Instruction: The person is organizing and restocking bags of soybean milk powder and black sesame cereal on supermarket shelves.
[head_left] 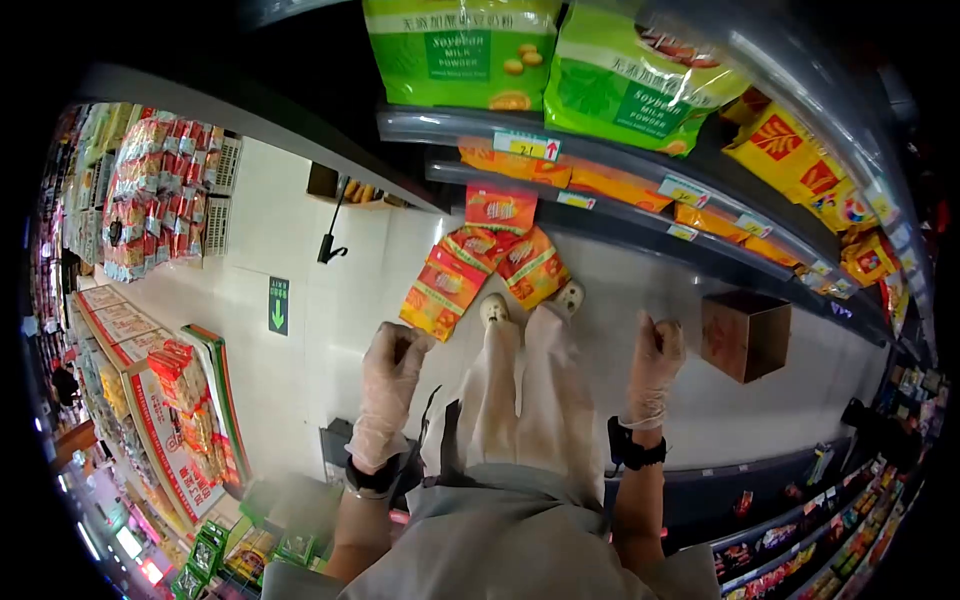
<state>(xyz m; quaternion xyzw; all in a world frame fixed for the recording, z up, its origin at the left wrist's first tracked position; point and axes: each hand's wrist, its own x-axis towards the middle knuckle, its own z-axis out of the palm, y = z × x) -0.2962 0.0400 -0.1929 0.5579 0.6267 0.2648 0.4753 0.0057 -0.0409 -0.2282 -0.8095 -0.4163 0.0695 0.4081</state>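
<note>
Both my hands wear thin clear gloves and are held up in front of my body, wide apart. My left hand [393, 362] is curled closed, with nothing visible in it; behind it in the view lies a red and orange bag [445, 290] on the floor. My right hand [657, 360] is also curled into a loose fist, with nothing showing in it, nearest to an open cardboard box [728, 336] on the floor. Another red and orange bag [531, 268] lies by my shoes, and a red bag [500, 210] sits against the shelf base.
Green soybean milk powder bags [462, 55] stand on the shelf ahead, above price tags [527, 146]. Yellow bags [785, 150] fill its right side. An umbrella [332, 240] and a floor exit sign [278, 305] are to the left, near a display stand [165, 420].
</note>
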